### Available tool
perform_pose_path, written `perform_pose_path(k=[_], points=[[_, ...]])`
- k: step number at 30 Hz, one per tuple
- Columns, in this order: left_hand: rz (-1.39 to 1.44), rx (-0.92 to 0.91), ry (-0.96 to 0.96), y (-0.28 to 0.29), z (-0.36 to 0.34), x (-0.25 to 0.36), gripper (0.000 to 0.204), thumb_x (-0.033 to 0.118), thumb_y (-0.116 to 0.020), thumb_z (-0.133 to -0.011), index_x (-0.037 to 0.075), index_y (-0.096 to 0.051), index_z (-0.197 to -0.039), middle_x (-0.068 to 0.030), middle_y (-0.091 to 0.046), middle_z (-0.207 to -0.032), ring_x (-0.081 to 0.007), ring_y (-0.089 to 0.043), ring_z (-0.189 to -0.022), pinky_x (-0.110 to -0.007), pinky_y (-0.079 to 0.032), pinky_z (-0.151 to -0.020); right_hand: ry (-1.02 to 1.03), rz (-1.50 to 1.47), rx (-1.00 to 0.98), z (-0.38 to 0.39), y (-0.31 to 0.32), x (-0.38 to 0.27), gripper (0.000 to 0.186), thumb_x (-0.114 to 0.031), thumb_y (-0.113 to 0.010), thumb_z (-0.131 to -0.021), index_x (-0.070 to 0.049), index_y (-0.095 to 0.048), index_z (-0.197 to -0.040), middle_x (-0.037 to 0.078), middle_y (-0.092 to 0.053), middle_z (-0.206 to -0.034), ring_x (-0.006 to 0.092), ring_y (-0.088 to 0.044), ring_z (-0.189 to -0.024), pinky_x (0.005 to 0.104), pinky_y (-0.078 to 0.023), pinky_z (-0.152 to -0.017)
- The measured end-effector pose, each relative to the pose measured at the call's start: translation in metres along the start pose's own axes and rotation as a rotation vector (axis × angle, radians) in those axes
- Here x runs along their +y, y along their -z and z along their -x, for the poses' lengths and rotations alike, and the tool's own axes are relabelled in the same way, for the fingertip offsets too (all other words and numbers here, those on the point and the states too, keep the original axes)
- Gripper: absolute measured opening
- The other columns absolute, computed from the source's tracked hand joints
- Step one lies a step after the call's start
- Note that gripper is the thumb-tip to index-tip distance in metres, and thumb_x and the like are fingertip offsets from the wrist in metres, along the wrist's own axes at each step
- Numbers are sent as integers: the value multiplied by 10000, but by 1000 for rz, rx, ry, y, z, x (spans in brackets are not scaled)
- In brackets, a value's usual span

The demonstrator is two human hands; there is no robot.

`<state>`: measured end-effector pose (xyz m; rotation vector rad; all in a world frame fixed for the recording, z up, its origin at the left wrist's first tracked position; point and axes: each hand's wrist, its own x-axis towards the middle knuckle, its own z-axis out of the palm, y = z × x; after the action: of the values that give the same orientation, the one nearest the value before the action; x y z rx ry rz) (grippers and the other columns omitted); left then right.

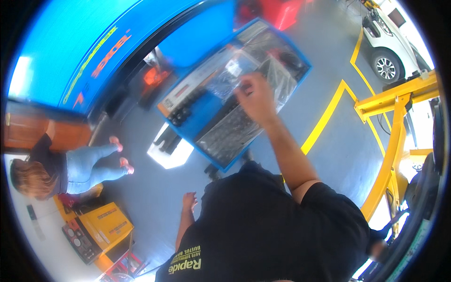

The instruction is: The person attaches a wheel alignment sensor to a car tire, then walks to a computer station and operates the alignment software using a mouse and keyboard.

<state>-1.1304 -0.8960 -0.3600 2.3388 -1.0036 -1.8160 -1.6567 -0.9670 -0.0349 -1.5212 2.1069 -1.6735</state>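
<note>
Over a blue tool tray [303, 75] I reach with my right hand [257, 101]. Its fingers are curled in a pinch, and a small dark piece seems to sit between them, too blurred to name. Below it are tools under clear plastic wrap [230, 134]. A row of black sockets [184, 110] stands along the tray's left side, and another clear plastic bag [233, 68] lies beyond my fingers. Down by my left side hangs my left hand [190, 202], touching nothing, its fingers loosely bent and apart.
A person [47, 162] stands at the left by a brown bench [47, 134]. Near them is a yellow machine [105, 230]. A yellow lift arm [394, 145] and a white vehicle [387, 42] are at the right. Yellow lines [326, 115] mark the grey floor.
</note>
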Motion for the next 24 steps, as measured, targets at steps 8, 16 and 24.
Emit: perform_pose_path(k=[8,16,24], points=[[-794,-187,-531,-57,4,-1,319,322,-521,-1063,93,-734,-1002,-91,-745,-967,-260,-703,-871,-453,-552,-749,-403,733,-143,-63,167,196,560,-313,-744,-860,-69,-629,-1351,200,-647,-1338,409,-594,-1278,518,-512,-1053],[-1245,-157,-562,-32,61,-65,412,319,-615,-970,219,-705,-1359,-115,-784,-1055,-348,-745,-979,-489,-592,-865,-499,773,-347,-88,194,197,889,-362,-927,-641,37,-543,-1337,266,-563,-1348,436,-586,-1288,498,-523,-1068],[-1248,-111,-745,6,31,-28,470,299,-669,-940,181,-665,-1395,-95,-780,-1061,-301,-746,-942,-452,-595,-832,-561,813,-308,-80,185,197,577,-235,-822,-767,42,-671,-1250,274,-564,-1413,421,-637,-1249,488,-545,-1068]])
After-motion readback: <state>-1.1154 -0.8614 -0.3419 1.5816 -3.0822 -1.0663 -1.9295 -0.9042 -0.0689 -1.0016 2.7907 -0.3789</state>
